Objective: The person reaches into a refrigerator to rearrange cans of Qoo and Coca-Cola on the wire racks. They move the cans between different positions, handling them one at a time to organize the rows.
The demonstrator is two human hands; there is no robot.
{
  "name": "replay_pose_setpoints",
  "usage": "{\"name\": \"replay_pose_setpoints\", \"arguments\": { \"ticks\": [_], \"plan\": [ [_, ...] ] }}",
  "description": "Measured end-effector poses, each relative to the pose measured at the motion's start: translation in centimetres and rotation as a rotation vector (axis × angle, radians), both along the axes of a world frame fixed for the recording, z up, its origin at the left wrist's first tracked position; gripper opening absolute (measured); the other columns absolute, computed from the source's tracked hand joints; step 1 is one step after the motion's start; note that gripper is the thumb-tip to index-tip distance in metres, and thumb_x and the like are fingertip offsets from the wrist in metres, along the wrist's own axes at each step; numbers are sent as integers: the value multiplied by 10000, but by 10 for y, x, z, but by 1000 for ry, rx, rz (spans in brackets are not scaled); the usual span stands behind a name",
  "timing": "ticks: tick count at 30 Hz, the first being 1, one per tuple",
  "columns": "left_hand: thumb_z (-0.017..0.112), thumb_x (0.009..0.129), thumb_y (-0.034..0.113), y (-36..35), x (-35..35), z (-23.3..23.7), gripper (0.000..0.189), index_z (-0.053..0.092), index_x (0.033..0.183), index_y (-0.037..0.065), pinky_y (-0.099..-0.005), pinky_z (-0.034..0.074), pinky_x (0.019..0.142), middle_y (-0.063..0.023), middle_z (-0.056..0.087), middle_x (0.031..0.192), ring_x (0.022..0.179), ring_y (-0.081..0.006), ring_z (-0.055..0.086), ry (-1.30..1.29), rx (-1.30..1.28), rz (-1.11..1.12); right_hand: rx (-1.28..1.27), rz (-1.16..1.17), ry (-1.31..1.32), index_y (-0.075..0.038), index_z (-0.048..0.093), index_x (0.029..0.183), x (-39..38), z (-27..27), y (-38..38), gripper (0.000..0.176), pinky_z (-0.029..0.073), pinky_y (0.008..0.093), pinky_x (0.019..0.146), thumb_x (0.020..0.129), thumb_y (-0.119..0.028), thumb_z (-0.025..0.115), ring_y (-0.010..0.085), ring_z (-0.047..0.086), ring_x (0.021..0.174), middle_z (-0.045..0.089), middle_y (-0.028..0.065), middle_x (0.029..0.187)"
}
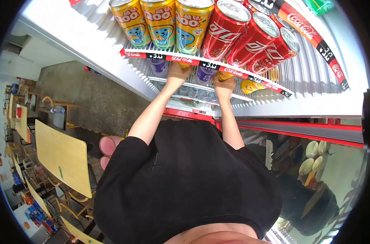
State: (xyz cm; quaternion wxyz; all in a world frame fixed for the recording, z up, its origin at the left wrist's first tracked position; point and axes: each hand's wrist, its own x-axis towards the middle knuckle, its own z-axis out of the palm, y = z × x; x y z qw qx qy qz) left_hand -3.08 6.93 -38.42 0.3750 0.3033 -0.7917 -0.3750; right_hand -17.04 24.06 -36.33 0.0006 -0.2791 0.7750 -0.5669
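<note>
Both arms reach into a lit drinks cooler, below the shelf strip [181, 60] with price tags. My left hand [179, 73] is beside a purple-labelled bottle [158, 67], with a bit of yellow showing at it; its fingers are hidden under the shelf edge. My right hand [224, 83] is at a yellow-labelled bottle [225, 75], just right of another purple bottle [204, 75]; its fingers are hidden too. On the shelf above stand yellow Qoo cans [192, 28] and red cola cans [224, 30].
More yellow bottles [252, 86] lie right of my right hand. The cooler's white side wall [91, 53] is at the left. A glass door [315, 175] with a red frame is at the right. Wooden tables [63, 156] and chairs stand farther left.
</note>
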Motion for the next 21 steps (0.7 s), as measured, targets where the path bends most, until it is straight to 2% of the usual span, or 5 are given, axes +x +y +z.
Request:
{"name": "replay_pose_setpoints", "arguments": {
  "ticks": [3,6,11,15,21],
  "plan": [
    [853,794,216,7,6,-3,663,518,1303,-45,-541,511,932,-296,634,1193,1111,-506,612,-19,61,26,-14,-30,6,-7,647,1173,6,8,0,500,581,439,822,789,-240,866,374,762,942,754,225,987],
    [865,785,231,26,25,27,753,463,1350,-63,-529,512,947,-309,622,1223,1136,-516,607,-43,-19,-7,4,-26,-19,-13,636,1199,-1,-6,-1,524,579,438,829,788,-241,870,381,755,955,747,230,1012],
    [760,866,67,51,85,40,555,508,1351,-27,-462,454,1075,-272,598,1333,1222,-401,612,66,-175,-32,23,-41,49,-14,649,1184,7,5,0,520,570,452,856,779,-249,875,382,744,979,739,226,1052],
    [730,867,50,63,107,36,588,454,1375,-59,-512,360,1151,-276,463,1436,1362,-460,452,125,-217,223,39,-71,100,-20,665,1169,8,3,-2,506,563,469,866,776,-263,871,408,730,992,735,233,1040],
    [784,873,118,22,84,38,767,349,1462,-112,-534,369,1137,-362,453,1437,1332,-530,459,57,-132,358,70,-67,88,0,645,1189,10,7,-1,526,563,463,878,780,-252,860,410,730,1006,735,242,1068]
  ]
}}
